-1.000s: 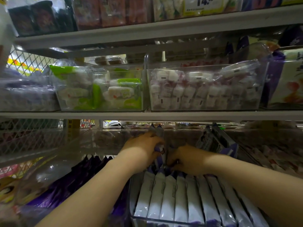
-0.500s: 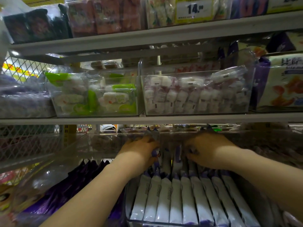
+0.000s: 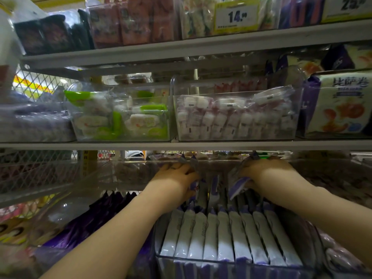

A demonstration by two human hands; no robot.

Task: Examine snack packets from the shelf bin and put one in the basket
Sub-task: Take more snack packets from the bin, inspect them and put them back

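Observation:
A clear shelf bin (image 3: 237,264) on the lower shelf holds several white and purple snack packets (image 3: 223,236) standing in a row. Both my hands reach deep into the back of this bin, under the shelf above. My left hand (image 3: 177,178) has its fingers curled around the top of an upright packet (image 3: 193,185) at the back. My right hand (image 3: 263,174) grips a purple and white packet (image 3: 238,185) that is tilted up out of the row. The fingertips of both hands are hidden among the packets. No basket is in view.
A clear bin of dark purple packets (image 3: 96,216) stands left of my left arm. The grey shelf edge (image 3: 181,146) runs right above my hands, carrying bins of green snacks (image 3: 120,119) and white-pink snacks (image 3: 235,117). Wire mesh (image 3: 36,170) closes the left side.
My right hand has moved right and further back, now lifting a packet out of the row. My left hand has stayed at the back packets. The camera has tilted down slightly.

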